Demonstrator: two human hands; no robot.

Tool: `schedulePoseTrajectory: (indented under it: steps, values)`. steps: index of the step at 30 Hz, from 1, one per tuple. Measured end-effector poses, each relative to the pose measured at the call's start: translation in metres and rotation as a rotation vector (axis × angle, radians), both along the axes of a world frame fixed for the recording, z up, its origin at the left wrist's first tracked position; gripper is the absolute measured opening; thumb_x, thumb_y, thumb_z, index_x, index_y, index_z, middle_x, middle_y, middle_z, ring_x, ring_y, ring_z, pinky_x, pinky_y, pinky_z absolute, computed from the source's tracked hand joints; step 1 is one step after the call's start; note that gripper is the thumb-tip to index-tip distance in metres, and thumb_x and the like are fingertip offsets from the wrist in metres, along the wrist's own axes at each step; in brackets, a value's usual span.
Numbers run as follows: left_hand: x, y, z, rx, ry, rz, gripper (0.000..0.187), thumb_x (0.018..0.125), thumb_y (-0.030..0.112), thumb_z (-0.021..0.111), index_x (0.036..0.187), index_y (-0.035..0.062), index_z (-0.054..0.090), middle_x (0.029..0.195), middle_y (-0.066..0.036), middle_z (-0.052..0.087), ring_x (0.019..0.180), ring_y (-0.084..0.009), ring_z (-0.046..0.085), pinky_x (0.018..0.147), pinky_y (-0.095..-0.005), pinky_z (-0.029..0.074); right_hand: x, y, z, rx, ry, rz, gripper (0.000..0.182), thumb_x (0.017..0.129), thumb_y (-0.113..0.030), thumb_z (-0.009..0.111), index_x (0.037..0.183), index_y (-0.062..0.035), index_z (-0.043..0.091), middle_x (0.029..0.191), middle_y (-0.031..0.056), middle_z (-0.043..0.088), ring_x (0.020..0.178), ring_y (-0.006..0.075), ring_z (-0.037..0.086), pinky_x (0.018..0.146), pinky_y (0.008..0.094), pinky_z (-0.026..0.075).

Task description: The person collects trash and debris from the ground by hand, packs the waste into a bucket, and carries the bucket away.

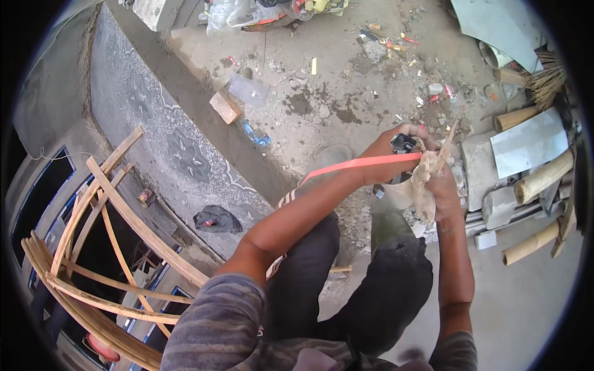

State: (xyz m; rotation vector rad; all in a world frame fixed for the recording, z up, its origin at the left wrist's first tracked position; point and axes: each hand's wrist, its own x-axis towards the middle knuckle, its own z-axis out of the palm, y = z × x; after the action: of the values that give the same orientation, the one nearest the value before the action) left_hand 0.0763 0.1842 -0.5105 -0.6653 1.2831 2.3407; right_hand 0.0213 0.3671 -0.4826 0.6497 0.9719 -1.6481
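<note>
My left hand is closed beside a small black and silver object; what its fingers grip is unclear. An orange-pink strip runs across my left wrist and ends at pale, crumpled, ragged material. Around that material, on its right side, my right hand is closed. A thin pale splinter-like piece sticks up beyond the right hand. Both hands are close together above my knees.
Rubble and litter cover the ground. A brick and a blue wrapper lie ahead. Wooden poles stand at left beside a patterned slab. Bamboo pieces and a metal sheet lie at right.
</note>
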Motion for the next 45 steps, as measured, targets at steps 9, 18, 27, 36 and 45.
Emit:
schedulePoseTrajectory:
  steps: [9,18,27,36,45]
  values:
    - [0.089,0.032,0.204,-0.840,0.230,-0.190,0.048,0.106,0.048,0.044,0.105,0.0025,0.059,0.117,-0.015,0.058,0.101,-0.0297,0.055,0.097,-0.0448,0.039,0.070,-0.005,0.211,-0.100,-0.166,-0.006,0.091,0.077,-0.007,0.080,0.155,-0.0065,0.033,0.126,0.0057,0.061,0.110,0.0178,0.065,0.092,0.0340,0.057]
    - [0.100,0.053,0.306,-0.529,-0.130,-0.142,0.057,0.108,0.053,0.032,0.140,0.0074,0.045,0.162,-0.020,0.019,0.152,-0.0362,0.013,0.117,-0.0575,0.016,0.052,-0.008,0.337,-0.079,-0.061,0.293,0.106,0.072,0.003,0.080,0.161,-0.0130,0.024,0.153,0.0128,0.042,0.128,0.0265,0.055,0.099,0.0412,0.053]
    - [-0.020,-0.077,0.301,-0.528,-0.158,-0.476,0.094,0.096,0.070,0.045,0.162,0.0107,0.012,0.167,-0.022,0.009,0.155,-0.0408,0.010,0.120,-0.0642,0.006,0.022,-0.073,0.269,0.037,-0.110,0.036,0.055,0.075,0.009,0.076,0.124,-0.0057,0.056,0.110,0.0087,0.068,0.102,0.0244,0.070,0.089,0.0411,0.059]
    - [-0.088,-0.301,0.231,0.420,-0.059,0.041,0.097,0.097,0.075,0.035,0.161,0.0050,0.015,0.162,-0.018,0.031,0.149,-0.0292,0.030,0.122,-0.0468,0.016,-0.084,-0.241,0.250,-0.157,0.155,0.054,0.061,0.067,-0.002,0.084,0.123,-0.0045,0.059,0.116,0.0086,0.064,0.103,0.0211,0.066,0.088,0.0376,0.056]
    - [-0.093,-0.529,-0.016,-0.892,-0.637,0.217,0.104,0.079,0.044,0.079,0.152,-0.0087,0.028,0.153,-0.031,0.041,0.143,-0.0397,0.041,0.117,-0.0421,0.035,-0.092,-0.253,0.241,-0.127,0.052,-0.084,0.055,0.077,-0.022,0.088,0.122,-0.0115,0.059,0.120,0.0123,0.057,0.102,0.0234,0.066,0.089,0.0401,0.058]
